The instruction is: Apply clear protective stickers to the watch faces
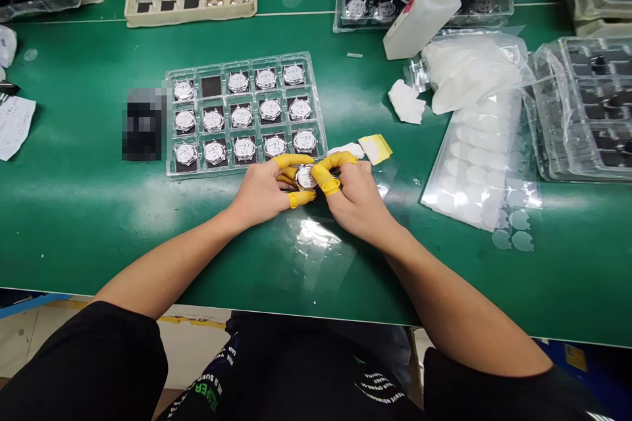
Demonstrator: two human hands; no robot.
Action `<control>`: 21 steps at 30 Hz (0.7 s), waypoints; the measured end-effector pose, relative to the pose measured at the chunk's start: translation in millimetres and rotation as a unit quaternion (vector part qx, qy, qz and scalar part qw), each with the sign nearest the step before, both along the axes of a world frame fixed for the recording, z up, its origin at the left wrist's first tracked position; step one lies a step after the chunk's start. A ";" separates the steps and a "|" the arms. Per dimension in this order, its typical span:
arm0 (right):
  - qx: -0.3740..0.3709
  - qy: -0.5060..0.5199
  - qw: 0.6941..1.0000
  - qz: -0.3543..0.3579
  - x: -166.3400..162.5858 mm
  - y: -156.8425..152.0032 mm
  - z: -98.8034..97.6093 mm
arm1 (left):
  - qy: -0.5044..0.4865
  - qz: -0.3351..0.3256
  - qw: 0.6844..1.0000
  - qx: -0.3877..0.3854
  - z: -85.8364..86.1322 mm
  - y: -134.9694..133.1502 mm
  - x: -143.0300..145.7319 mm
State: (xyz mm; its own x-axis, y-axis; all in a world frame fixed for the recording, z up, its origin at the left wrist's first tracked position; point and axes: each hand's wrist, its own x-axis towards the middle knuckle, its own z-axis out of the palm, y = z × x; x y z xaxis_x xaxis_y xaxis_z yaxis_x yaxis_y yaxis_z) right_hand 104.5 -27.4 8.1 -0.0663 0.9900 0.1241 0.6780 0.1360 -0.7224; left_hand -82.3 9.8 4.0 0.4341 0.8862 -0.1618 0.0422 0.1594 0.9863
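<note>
On the green surface, right at the front edge of the clear tray, the left hand and right hand were working one watch head, yellow-capped fingers closed firmly around it!

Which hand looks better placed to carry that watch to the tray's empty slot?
Probably the left hand: it sits on the tray side of the watch, closest to the clear plastic tray and its empty slot. The right hand lies farther off, beyond the tray's corner.
</note>
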 end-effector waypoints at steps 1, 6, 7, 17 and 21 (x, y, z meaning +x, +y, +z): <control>0.001 -0.001 1.000 -0.002 -1.3 -0.3 0.1 | -0.001 0.001 1.000 -0.001 0.2 0.0 0.2; 0.025 0.018 0.999 -0.015 7.9 7.2 4.9 | 0.003 0.006 1.000 -0.012 1.6 -0.4 1.0; 0.046 0.026 0.997 -0.050 16.6 10.7 5.6 | 0.006 0.007 1.000 -0.014 1.6 -0.5 0.9; -0.095 -0.198 0.951 -0.216 105.8 34.6 -3.6 | 0.017 0.003 1.000 0.008 -1.2 0.2 -0.3; -0.132 -0.127 0.955 -0.233 112.7 41.1 3.5 | 0.025 0.000 1.000 0.019 -0.4 0.4 -0.2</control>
